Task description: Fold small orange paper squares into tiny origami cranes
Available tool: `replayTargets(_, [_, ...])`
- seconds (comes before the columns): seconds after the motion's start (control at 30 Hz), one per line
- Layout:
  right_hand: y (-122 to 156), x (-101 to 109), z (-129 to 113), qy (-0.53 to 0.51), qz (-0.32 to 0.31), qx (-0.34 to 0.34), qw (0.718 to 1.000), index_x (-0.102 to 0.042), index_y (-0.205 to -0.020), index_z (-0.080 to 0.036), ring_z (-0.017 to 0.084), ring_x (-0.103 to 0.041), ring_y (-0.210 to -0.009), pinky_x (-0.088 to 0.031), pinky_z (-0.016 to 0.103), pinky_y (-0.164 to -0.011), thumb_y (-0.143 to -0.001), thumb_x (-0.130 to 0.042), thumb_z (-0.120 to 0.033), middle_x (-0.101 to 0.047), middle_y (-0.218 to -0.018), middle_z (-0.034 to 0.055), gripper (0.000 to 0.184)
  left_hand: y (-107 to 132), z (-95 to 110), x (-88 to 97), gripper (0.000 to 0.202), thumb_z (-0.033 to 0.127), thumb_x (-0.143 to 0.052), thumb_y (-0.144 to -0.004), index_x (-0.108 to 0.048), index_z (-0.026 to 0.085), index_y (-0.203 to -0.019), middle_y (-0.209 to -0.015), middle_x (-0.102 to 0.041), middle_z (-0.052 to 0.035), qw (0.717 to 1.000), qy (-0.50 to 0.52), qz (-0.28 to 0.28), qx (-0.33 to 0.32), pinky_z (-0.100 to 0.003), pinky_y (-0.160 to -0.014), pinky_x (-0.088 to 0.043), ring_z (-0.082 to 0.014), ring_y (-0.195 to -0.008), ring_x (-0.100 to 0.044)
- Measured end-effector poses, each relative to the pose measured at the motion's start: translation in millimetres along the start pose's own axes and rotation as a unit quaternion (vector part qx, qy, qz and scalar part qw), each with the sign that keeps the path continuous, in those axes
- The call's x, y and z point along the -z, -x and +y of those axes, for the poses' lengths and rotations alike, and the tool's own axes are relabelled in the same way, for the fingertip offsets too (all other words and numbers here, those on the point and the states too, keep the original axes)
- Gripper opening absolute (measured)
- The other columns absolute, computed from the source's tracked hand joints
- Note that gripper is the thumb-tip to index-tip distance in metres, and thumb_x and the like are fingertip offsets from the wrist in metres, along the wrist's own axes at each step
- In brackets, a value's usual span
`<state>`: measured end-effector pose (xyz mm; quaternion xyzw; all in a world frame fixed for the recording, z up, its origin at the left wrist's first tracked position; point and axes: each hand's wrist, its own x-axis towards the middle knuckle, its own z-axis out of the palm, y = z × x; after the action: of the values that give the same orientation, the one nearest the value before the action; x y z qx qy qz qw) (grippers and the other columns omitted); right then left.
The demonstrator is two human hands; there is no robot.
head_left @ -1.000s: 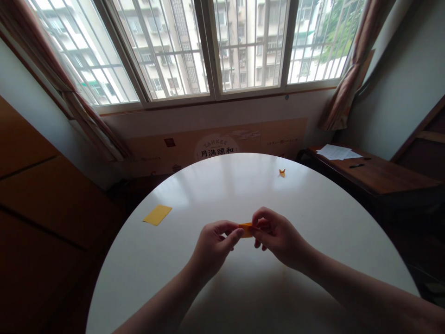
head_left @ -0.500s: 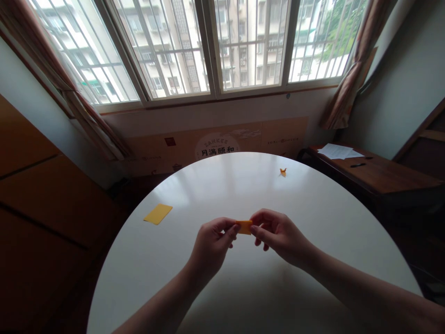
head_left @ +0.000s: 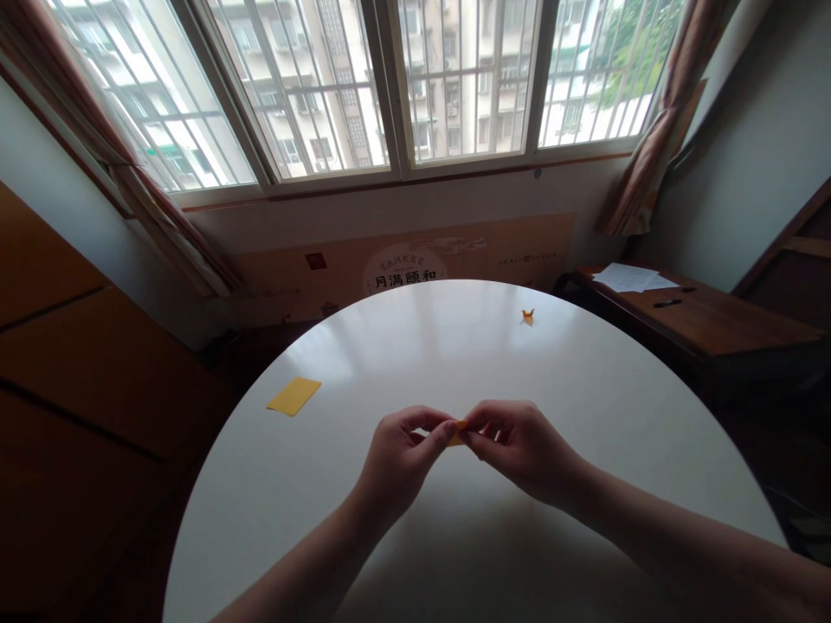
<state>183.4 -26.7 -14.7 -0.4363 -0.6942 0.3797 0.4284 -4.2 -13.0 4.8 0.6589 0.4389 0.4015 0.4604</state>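
In the head view, the folded orange paper is over the counter, between the left hand and the right hand, the grip of each pinched on it. It's already folded down small, but how many creases are left I can't tell, with so much covered. A small orange figure near the far edge looks finished, while the yellow paper off to the left lies flat, seemingly unworked. Compared with half a second ago, the hands are closer together and the orange paper's broad face is mostly hidden
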Motion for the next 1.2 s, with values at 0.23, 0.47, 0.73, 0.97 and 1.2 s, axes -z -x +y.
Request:
replayTargets(0.23, [-1.3, 5.3, -1.4, -0.01, 0.018, -0.012, 1.0, -0.073, -0.086, -0.021, 0.016, -0.061, -0.061, -0.047, 0.026, -0.052, -0.089, -0.065, -0.028, -0.071, -0.075, 0.0026, 0.011, -2.0, -1.9, 4.8, 0.025, 0.038, -0.074, -0.08, -0.079, 0.014, -0.081, -0.08, -0.074, -0.0101, 0.999, 0.002, -0.048, 0.004, -0.026, -0.058, -0.048, -0.0184, -0.068, -0.062])
replayTargets(0.47, [-1.6, 6.1, 1.0, -0.025, 0.001, -0.021, 0.999, -0.074, -0.087, -0.021, 0.014, -0.058, -0.058, -0.044, 0.025, -0.05, -0.089, -0.065, -0.027, -0.069, -0.073, 0.002, 0.011, -4.1, -7.0, 4.4, 0.032, 0.043, -0.074, -0.079, -0.08, 0.012, -0.086, -0.08, -0.074, -0.011, 0.995, 0.028, -0.077, 0.054, -0.027, -0.057, -0.049, -0.0184, -0.067, -0.06])
replayTargets(0.73, [-1.0, 5.7, 0.1, -0.029, -0.006, -0.025, 0.999, -0.074, -0.088, -0.02, 0.015, -0.06, -0.061, -0.043, 0.025, -0.049, -0.09, -0.066, -0.032, -0.07, -0.076, 0.0032, 0.014, -5.3, -9.3, 4.1, 0.03, 0.043, -0.079, -0.075, -0.08, 0.013, -0.08, -0.075, -0.075, -0.0096, 0.992, 0.059, -0.06, 0.09, -0.024, -0.055, -0.047, -0.016, -0.064, -0.059])
replayTargets(0.97, [-2.4, 7.7, -1.2, -0.027, -0.027, -0.03, 0.999, -0.074, -0.092, -0.019, 0.014, -0.059, -0.063, -0.045, 0.025, -0.051, -0.09, -0.067, -0.039, -0.071, -0.079, 0.0043, 0.021, -5.5, -7.0, 7.0, 0.028, 0.04, -0.083, -0.07, -0.08, 0.013, -0.077, -0.073, -0.074, -0.0091, 0.989, 0.088, -0.039, 0.112, -0.023, -0.055, -0.044, -0.0155, -0.064, -0.058])
replayTargets(1.2, [-2.7, 7.6, -0.7, -0.026, -0.05, -0.043, 0.997, -0.073, -0.084, -0.018, 0.013, -0.056, -0.059, -0.044, 0.024, -0.051, -0.09, -0.068, -0.04, -0.067, -0.07, 0.0023, 0.023, -6.8, -5.4, 7.6, 0.029, 0.04, -0.085, -0.068, -0.08, 0.013, -0.077, -0.074, -0.074, -0.0093, 0.987, 0.106, -0.026, 0.116, -0.023, -0.056, -0.043, -0.0156, -0.066, -0.058])
